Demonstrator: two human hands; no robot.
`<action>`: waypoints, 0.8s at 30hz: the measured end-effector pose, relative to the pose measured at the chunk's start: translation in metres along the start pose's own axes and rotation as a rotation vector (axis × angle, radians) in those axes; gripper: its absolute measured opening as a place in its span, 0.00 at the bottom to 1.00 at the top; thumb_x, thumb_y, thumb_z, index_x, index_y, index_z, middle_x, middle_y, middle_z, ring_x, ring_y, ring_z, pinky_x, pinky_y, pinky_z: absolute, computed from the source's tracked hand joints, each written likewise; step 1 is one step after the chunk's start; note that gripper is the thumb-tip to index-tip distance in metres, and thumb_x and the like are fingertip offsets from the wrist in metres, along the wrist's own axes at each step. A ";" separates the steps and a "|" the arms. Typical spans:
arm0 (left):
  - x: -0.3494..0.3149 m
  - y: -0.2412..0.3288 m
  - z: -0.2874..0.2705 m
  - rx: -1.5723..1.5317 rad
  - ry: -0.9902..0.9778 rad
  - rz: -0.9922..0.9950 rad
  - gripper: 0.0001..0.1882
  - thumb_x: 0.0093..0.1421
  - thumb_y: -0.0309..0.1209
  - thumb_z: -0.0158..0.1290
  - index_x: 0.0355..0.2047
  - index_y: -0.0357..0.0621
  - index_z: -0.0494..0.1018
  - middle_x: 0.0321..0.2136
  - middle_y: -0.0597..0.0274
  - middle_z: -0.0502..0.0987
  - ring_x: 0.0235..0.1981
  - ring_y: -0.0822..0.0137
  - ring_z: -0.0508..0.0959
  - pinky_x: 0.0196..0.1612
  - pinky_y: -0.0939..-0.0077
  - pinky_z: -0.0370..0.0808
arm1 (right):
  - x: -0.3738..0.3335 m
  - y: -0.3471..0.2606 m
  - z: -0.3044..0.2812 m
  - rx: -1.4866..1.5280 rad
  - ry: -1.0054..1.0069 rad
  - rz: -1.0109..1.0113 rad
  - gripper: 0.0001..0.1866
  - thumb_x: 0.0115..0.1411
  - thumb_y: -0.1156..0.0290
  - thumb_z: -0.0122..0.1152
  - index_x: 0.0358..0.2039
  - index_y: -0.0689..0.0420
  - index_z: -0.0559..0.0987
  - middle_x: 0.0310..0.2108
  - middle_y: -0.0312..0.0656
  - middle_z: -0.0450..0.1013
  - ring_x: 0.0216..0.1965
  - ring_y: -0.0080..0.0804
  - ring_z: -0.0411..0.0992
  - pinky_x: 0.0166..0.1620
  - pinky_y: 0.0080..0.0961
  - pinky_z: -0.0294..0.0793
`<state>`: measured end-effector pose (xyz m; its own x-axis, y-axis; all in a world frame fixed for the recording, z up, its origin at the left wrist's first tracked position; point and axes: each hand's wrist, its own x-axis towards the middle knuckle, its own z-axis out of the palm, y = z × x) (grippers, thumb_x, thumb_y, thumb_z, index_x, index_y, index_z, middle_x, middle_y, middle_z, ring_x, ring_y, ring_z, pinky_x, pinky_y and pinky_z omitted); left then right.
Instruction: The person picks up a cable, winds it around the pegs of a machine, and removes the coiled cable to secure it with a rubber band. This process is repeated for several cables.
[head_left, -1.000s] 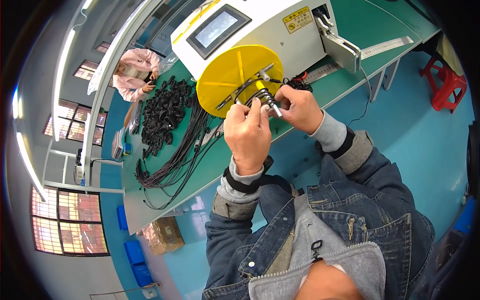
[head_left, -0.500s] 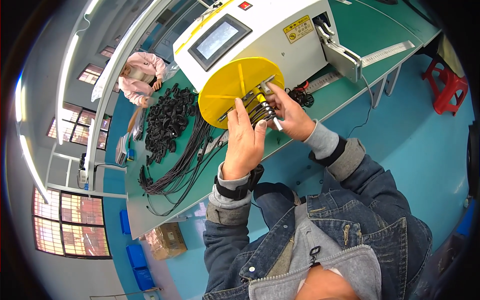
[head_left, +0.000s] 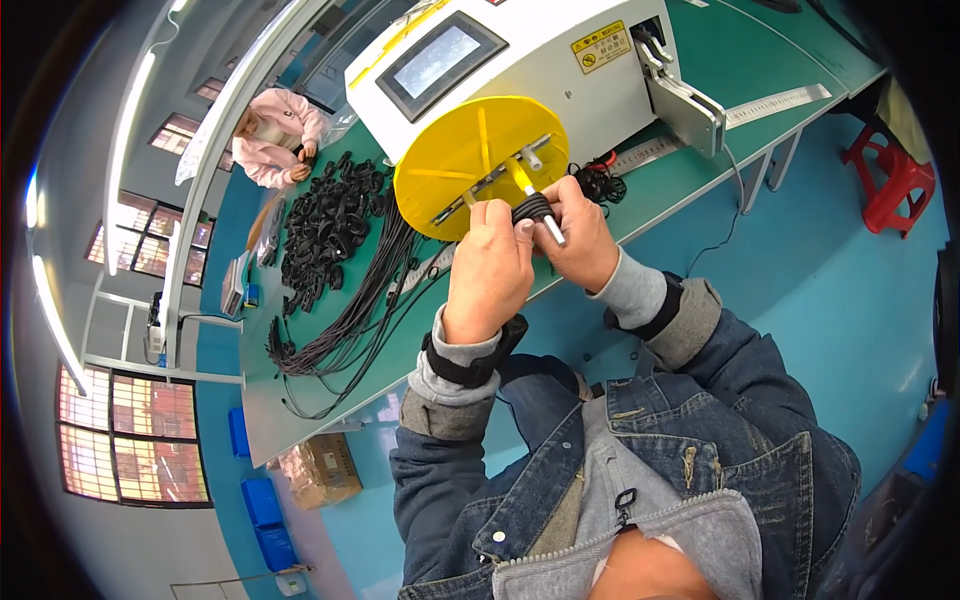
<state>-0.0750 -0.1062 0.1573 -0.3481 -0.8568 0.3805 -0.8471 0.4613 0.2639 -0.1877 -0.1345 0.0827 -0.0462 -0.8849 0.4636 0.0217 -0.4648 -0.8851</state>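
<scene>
A small coil of black cable [head_left: 533, 207] sits around a post that sticks out of the yellow disc [head_left: 440, 175] of a white winding machine [head_left: 545, 85]. The metal end of a post [head_left: 554, 232] shows beyond the coil. My left hand [head_left: 488, 268] is closed at the coil's left side, fingers curled and thumb against it. From the other side my right hand [head_left: 585, 238] pinches the same coil between thumb and fingers. Fingertips of both hands are partly hidden behind the cable. A metal slide bar [head_left: 490, 180] crosses the disc's face.
Left of the disc lie a pile of coiled black cables [head_left: 325, 225] and a long bundle of straight cables [head_left: 355, 315] on the green table [head_left: 290, 385]. A person in pink [head_left: 270, 140] is at the far side. Right stand a metal ruler [head_left: 780, 105] and a red stool [head_left: 888, 180].
The cable loops, spread along the post before, are now bunched together farther from the disc. Both hands have closed on the coil and drawn nearer to me.
</scene>
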 end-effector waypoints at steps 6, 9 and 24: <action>-0.031 0.035 -0.006 0.112 -0.110 0.033 0.11 0.55 0.32 0.49 0.30 0.37 0.62 0.24 0.47 0.70 0.23 0.46 0.71 0.26 0.58 0.69 | -0.029 -0.007 -0.019 -0.170 -0.039 -0.179 0.12 0.51 0.73 0.57 0.30 0.62 0.63 0.19 0.48 0.70 0.19 0.42 0.71 0.22 0.28 0.70; -0.059 0.041 -0.011 -0.034 -0.206 0.132 0.12 0.53 0.31 0.52 0.33 0.37 0.64 0.22 0.48 0.71 0.23 0.47 0.72 0.25 0.61 0.69 | -0.061 -0.010 -0.032 -0.241 -0.131 -0.236 0.12 0.49 0.74 0.57 0.30 0.62 0.63 0.18 0.50 0.69 0.19 0.48 0.70 0.21 0.31 0.69; -0.097 -0.007 0.059 -0.429 -0.111 0.050 0.21 0.47 0.28 0.57 0.42 0.37 0.67 0.19 0.60 0.73 0.18 0.66 0.73 0.22 0.76 0.70 | -0.091 0.024 -0.024 -0.351 -0.355 -0.099 0.13 0.45 0.77 0.54 0.30 0.61 0.61 0.17 0.52 0.68 0.22 0.53 0.69 0.23 0.41 0.69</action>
<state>-0.0588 -0.0403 0.0664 -0.4456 -0.8395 0.3110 -0.5926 0.5369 0.6004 -0.2073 -0.0644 0.0186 0.3125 -0.8216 0.4768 -0.3057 -0.5622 -0.7684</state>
